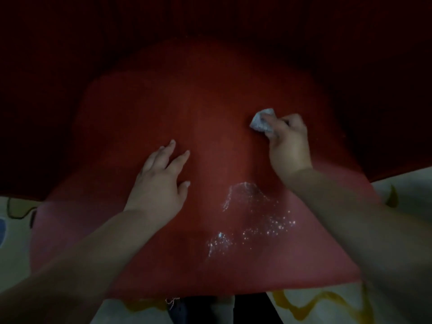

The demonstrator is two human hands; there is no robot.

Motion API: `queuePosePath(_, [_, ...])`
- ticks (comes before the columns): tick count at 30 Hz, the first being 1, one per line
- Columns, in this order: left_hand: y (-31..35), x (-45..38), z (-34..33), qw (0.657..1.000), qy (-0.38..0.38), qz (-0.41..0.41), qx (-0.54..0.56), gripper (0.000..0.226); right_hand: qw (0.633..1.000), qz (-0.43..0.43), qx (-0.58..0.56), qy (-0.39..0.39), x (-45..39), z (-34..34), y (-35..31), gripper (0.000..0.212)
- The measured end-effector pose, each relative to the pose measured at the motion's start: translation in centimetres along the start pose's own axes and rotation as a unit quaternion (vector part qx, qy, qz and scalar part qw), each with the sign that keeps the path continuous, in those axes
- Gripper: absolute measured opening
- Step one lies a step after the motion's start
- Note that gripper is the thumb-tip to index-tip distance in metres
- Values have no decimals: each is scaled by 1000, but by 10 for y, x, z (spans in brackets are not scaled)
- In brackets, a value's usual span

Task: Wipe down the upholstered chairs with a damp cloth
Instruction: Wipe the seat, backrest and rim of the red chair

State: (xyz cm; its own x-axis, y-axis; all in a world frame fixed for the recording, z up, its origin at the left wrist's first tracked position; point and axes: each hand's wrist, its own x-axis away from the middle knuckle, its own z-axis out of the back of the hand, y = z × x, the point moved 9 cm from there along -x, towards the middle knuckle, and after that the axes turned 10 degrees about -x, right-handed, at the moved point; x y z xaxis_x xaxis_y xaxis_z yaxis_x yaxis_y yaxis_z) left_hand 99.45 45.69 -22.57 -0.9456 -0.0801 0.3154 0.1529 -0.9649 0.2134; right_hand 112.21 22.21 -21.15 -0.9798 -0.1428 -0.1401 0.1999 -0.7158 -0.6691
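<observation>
Big red chair seat [187,108] fills the view, running away into deep shadow at the far end, with a pale patterned floor [327,305] showing around its near corners. Looks like the person is leaning right over it, which would explain both arms reaching forward across the upholstery. On the near half there's a glistening wet patch [250,216], speckled and shiny, so my read is that stretch has been wiped and the far part is next. Left hand [161,183] lies flat on the seat, fingers straight and spread, holding nothing; likely a brace. Right hand [288,143] is clenched around the crumpled pale cloth [261,120], fingers curled over it, the wad poking out past the fingertips and pressed against the seat toward its right side.
</observation>
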Motion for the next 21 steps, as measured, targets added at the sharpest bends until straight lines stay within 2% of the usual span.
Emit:
queuePosePath(4, [7, 7, -6, 1000, 2, 3, 8, 68, 996, 55, 9, -64, 65, -17, -18, 36])
queuePosePath(8, [19, 13, -6, 1000, -18, 1, 2, 67, 989, 62, -61, -118, 101, -7, -34, 37])
queuePosePath(11, [26, 12, -2, 1000, -23, -2, 2, 63, 997, 62, -42, -34, 61, 18, -28, 33])
queuePosePath(14, [35, 2, 0, 1000, -26, -15, 2, 61, 999, -14, 10, 50, 16, 37, 14, 39])
queuePosePath(18, [47, -21, 8, 1000, -14, -2, 11, 60, 999, -32, 5, -28, 45, 22, 34, 45])
queuePosePath(21, [55, -39, 11, 1000, -17, 8, 8, 59, 998, 32, -25, -47, 93, 29, 18, 46])
